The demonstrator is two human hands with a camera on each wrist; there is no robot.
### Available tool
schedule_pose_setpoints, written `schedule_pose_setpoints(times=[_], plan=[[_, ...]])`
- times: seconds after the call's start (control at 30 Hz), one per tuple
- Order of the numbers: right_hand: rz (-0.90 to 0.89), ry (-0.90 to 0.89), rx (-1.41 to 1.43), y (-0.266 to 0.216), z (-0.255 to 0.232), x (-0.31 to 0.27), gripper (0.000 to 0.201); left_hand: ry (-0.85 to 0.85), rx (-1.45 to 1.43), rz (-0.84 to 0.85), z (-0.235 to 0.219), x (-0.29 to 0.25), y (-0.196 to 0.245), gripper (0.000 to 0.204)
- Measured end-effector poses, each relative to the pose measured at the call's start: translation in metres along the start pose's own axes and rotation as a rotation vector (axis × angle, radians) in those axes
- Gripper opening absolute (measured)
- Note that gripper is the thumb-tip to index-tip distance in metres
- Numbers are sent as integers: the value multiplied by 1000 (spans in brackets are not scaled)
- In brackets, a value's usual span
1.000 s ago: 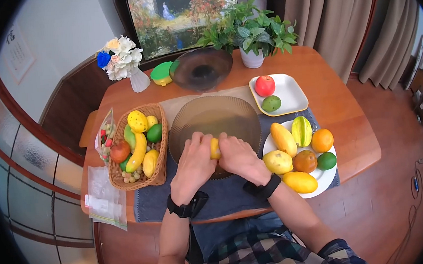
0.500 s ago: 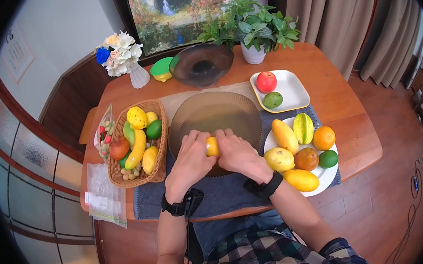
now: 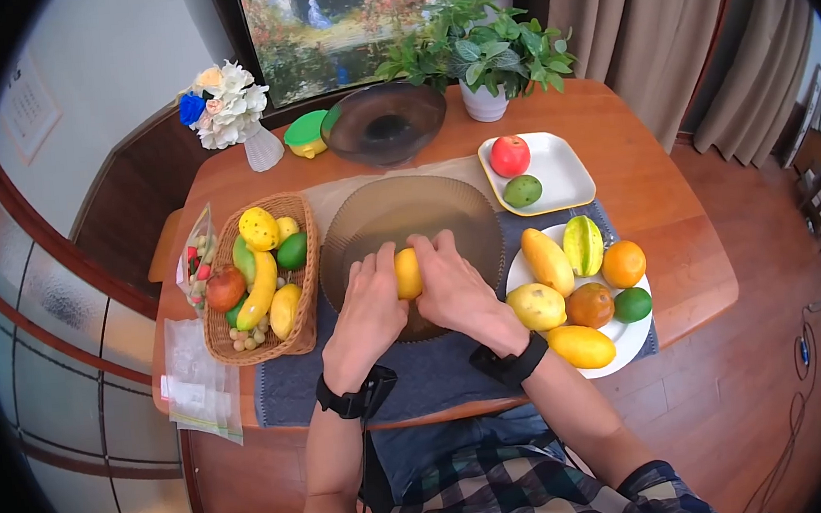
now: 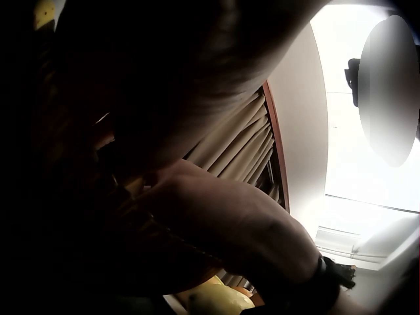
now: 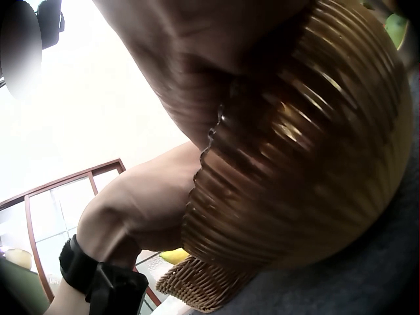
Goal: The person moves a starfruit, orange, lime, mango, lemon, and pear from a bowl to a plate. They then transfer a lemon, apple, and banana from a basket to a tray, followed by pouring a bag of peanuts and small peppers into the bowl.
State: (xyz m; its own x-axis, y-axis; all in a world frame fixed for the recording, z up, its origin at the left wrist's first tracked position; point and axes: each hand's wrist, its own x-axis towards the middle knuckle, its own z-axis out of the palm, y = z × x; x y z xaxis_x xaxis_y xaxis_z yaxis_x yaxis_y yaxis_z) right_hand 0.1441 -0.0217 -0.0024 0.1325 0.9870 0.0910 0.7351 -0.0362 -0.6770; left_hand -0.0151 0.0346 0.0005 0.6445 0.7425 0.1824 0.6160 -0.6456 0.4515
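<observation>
Between both hands, over the near part of a ribbed amber glass bowl (image 3: 359, 217), is a smooth yellow fruit (image 3: 408, 274); its exact kind does not show. My left hand (image 3: 368, 303) grips it from the left, and my right hand (image 3: 453, 287) from the right, fingers bent over the far side. The hands hide much of the fruit. In the right wrist view the bowl's wavy rim and ribbed wall (image 5: 308, 177) stand in front of the hands. The left wrist view is mostly dark, with the right forearm (image 4: 230, 203) crossing it.
A wicker basket (image 3: 313, 293) of fruit stands left of the bowl, beside a plastic bag (image 3: 203, 379). On the right are a white plate (image 3: 634, 340) with several fruits and a white tray (image 3: 563, 172) holding a red apple and a green fruit. A dark glass dish (image 3: 387, 147) lies behind.
The yellow fruit shows more between the hands than before, as the fingers have shifted around it. Both hands stay over the bowl. The head view has tilted slightly.
</observation>
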Motion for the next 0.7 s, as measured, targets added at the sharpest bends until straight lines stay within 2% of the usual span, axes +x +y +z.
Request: schedule_pose_setpoints(times=[0.07,0.2,0.23,0.3,0.43,0.57,0.7], plan=[[-6,2,15,2,1,0,68,45,-132,1,0,-1,2,64],[-138,10,21,10,11,2,67,24,-129,12,0,0,-7,67],[-178,25,41,9,11,2,66,71,-102,46,2,0,-10,69],[-150,50,18,6,10,2,64,113,-82,85,2,-1,-14,71],[-43,130,-43,-9,-4,-5,60,203,-219,-45,-6,-7,-8,73],[-28,133,-162,-20,-20,-4,67,258,-217,-84,-5,-9,-19,67],[-58,50,-260,-26,-34,4,65,242,-242,-77,-4,-11,-23,62]])
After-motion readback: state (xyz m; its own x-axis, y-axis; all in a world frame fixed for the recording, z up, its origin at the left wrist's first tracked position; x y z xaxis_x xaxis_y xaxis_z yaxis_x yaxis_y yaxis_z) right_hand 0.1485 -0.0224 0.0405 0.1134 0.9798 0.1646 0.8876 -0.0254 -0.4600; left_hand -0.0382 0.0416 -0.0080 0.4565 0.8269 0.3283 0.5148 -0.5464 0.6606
